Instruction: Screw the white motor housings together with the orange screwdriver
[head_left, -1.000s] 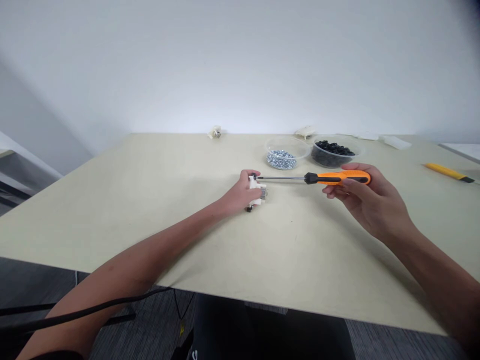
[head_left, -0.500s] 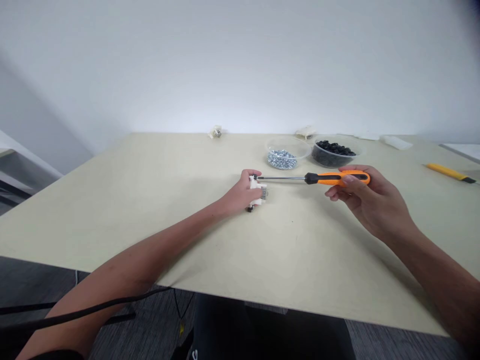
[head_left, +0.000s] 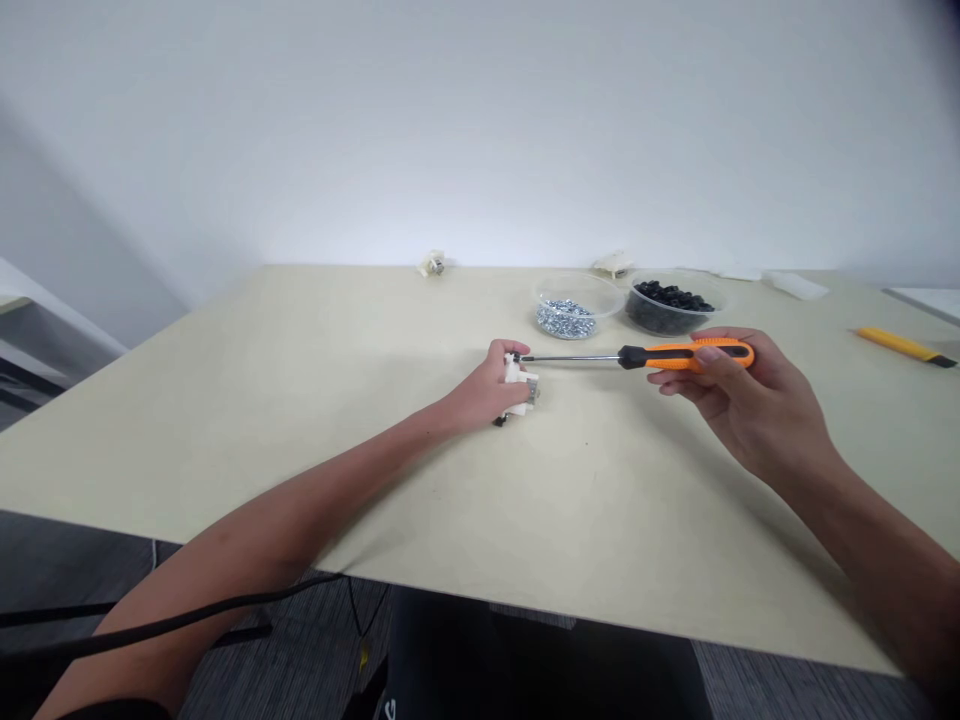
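Observation:
My left hand [head_left: 484,390] is closed around a small white plastic part [head_left: 516,408] with a grey metal piece on its right side. Small black pieces show at the part's top and bottom ends. In my right hand [head_left: 757,400] is a screwdriver [head_left: 697,355] with an orange and black handle. It lies nearly level, and its tip meets the black piece at the part's upper end. My left fingers and thumb hide some of the white part.
Behind my hands stand a clear bowl of small silvery metal pieces [head_left: 566,318] and a clear bowl of black pieces [head_left: 667,305]. White parts [head_left: 433,264] [head_left: 613,264] sit along the wall. A yellow utility knife [head_left: 904,346] lies at right. A black cable [head_left: 225,606] crosses my left arm.
Both hands, the white part and the screwdriver have shifted slightly to the right. The screwdriver tip stays at the black piece, and both grips are kept.

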